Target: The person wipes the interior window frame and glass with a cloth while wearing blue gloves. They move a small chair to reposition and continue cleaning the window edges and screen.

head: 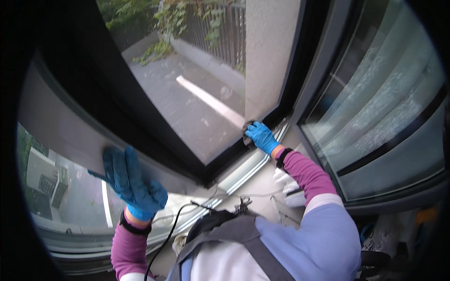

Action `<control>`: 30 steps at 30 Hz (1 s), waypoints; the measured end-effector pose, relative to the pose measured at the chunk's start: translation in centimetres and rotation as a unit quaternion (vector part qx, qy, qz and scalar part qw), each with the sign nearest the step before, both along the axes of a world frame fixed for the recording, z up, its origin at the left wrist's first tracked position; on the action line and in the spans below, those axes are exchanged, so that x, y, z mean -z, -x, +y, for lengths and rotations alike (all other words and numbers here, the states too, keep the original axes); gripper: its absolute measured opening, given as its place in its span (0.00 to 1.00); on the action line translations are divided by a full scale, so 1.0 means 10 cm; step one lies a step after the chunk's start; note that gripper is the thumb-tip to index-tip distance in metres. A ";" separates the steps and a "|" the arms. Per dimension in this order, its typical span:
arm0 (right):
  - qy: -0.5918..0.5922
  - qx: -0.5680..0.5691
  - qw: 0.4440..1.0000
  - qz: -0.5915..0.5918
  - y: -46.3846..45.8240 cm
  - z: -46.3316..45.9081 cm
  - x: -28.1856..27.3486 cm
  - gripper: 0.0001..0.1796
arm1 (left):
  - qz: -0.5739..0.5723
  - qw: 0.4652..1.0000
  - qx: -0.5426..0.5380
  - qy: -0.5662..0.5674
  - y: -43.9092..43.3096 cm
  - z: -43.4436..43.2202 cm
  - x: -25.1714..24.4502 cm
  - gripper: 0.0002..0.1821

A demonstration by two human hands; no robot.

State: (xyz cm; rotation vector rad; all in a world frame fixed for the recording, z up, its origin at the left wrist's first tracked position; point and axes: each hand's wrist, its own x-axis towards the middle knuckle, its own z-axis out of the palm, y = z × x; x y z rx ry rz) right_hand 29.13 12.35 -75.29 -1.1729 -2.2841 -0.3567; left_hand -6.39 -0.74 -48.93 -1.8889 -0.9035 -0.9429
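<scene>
My right hand (262, 136), in a blue disposable glove, grips a dark grey cloth (249, 133) and presses it at the lower edge of a window pane (214, 87), by the black window frame (225, 159). My left hand (132, 179), also in a blue glove, rests with its fingers extended against the grey window post (77, 130) at the left; I see nothing held in it. Below the black frame runs a light sill with metal rails (246, 175).
An opened window sash (379, 105) with a lace curtain behind its glass stands at the right. A black cable (172, 228) hangs near my body. White cloth-like items (286, 181) lie on the sill. Outside are paving, a fence (218, 31) and plants.
</scene>
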 end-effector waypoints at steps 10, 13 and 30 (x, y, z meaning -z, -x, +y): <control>0.135 0.063 0.965 0.217 -0.72 0.28 -1.26 0.08 | 0.002 1.000 -0.001 -0.010 0.03 0.02 0.08 0.32; 0.009 0.173 0.933 0.315 -0.86 0.41 -1.51 0.09 | -0.006 1.000 0.008 -0.020 0.03 0.05 0.08 0.32; -0.144 0.261 0.895 0.331 -0.24 0.79 -0.40 0.30 | -0.005 0.999 -0.041 -0.015 0.07 0.00 0.16 0.31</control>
